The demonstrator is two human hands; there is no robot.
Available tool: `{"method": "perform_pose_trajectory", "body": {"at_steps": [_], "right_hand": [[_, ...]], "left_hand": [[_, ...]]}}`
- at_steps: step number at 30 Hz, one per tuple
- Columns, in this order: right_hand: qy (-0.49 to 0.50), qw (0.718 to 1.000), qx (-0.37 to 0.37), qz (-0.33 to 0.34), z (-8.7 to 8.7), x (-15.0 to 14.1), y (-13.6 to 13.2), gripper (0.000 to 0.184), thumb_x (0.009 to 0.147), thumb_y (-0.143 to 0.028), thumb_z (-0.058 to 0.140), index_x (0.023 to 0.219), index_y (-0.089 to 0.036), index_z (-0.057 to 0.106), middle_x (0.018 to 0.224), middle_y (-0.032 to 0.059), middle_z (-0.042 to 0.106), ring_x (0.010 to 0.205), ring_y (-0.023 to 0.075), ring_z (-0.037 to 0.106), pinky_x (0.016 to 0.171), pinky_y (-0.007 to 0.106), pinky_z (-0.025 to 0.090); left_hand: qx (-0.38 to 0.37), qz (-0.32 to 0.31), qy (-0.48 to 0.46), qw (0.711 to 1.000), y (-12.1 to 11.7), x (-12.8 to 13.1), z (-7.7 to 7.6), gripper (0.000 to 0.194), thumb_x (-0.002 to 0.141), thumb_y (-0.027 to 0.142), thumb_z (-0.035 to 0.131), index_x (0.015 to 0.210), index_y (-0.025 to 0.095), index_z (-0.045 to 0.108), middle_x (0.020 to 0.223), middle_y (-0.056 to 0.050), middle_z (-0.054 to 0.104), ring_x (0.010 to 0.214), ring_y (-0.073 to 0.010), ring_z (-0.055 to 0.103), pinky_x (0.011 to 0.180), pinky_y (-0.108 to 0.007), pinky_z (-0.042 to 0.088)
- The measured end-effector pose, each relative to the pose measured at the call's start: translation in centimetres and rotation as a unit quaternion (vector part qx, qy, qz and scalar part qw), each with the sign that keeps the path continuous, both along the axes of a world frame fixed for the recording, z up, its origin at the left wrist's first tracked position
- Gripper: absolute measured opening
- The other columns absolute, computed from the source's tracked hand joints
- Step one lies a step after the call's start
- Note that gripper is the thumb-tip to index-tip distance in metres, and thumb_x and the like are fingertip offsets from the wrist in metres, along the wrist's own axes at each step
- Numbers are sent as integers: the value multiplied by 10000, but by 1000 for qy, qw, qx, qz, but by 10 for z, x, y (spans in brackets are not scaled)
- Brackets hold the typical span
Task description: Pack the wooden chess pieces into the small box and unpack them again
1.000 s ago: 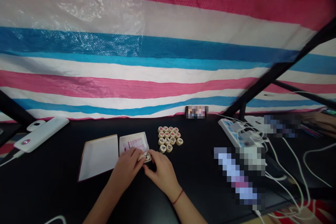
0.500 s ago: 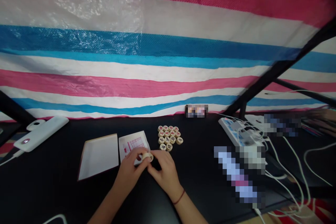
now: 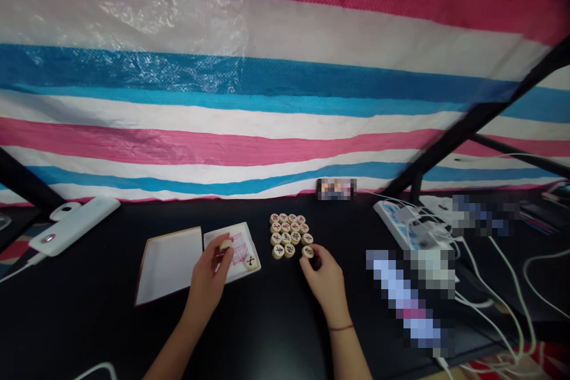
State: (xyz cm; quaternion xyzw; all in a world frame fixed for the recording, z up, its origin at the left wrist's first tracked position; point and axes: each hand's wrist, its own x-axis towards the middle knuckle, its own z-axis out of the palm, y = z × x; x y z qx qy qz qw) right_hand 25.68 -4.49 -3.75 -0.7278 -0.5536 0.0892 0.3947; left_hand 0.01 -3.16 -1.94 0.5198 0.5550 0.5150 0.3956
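My left hand (image 3: 209, 273) pinches a round wooden chess piece (image 3: 225, 244) over a small white box tray (image 3: 243, 233) with pink print inside. One piece (image 3: 251, 260) with a black mark lies in that tray's near right corner. My right hand (image 3: 323, 270) holds another piece (image 3: 307, 252) at its fingertips, touching down at the near right edge of a cluster of several wooden chess pieces (image 3: 288, 229) laid in rows on the black table (image 3: 89, 320).
A white box lid (image 3: 169, 264) lies left of the tray. A white power bank (image 3: 73, 225) with cable sits far left. A power strip (image 3: 403, 222) with white cables fills the right side. A striped tarp (image 3: 267, 71) hangs behind the table.
My hands, together over one piece at the tray, have parted. The right hand moved right to the cluster with a piece; the left lifted a piece over the tray, and one piece lies in it.
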Motion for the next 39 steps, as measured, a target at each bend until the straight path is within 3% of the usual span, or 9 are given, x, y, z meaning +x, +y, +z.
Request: {"method": "perform_pose_trajectory", "body": {"at_steps": [4,16,22,27,31,35,37,39], "right_hand": [[-32,999,-1,19,-1,-3,0,244,748,-300,514,910,-171,642,823,71,654,733,214,607,700,328,484],[-42,998,-3,49,-5,1,0,245,785,-276,510,970,-170,630,976,97,636,905,240,625,826,370,495],[-32,998,-1,47,-4,1,1,286,808,-326,509,1014,-166,627,934,95,660,774,221,612,671,332,490],[-24,999,4,40,-3,1,1,261,824,-409,521,888,-180,630,811,69,649,621,180,558,577,293,445],[-29,997,12,70,-1,1,2,242,831,-388,529,893,-181,637,826,67,647,599,163,528,573,283,440],[-12,993,94,77,11,-13,-2,167,847,-304,524,899,-179,621,825,52,628,597,142,506,588,274,454],[13,984,133,120,20,-29,-6,121,856,-259,528,912,-187,608,805,38,624,632,141,529,603,263,465],[37,968,139,207,26,-47,-11,136,825,-235,582,956,-199,598,822,30,634,664,140,551,613,255,478]], "left_hand": [[-9,-10,10,1000,-1,-1,1,429,844,474,576,1179,206,576,913,-41,679,806,-176,669,745,-299,551],[-34,-27,27,999,-1,-1,2,461,819,501,593,1170,202,585,842,-22,666,756,-168,655,699,-276,527],[-29,-18,23,999,-1,0,5,464,821,476,588,1195,201,581,873,-28,667,767,-167,654,683,-270,529],[-27,-27,76,996,-3,1,11,458,824,470,575,1195,203,600,844,-32,675,765,-179,653,637,-265,524],[29,-49,170,984,-5,3,13,404,849,425,554,1187,212,612,830,-24,667,702,-164,628,678,-292,532],[115,-85,237,961,-9,8,9,332,885,346,530,1182,227,616,801,-6,656,693,-150,625,733,-291,547],[161,-104,253,948,-12,11,5,324,904,313,514,1205,234,604,856,-22,670,742,-155,642,765,-291,553],[197,-125,266,935,-15,14,1,338,913,275,508,1240,237,582,933,-43,683,805,-166,654,799,-299,557]]}}
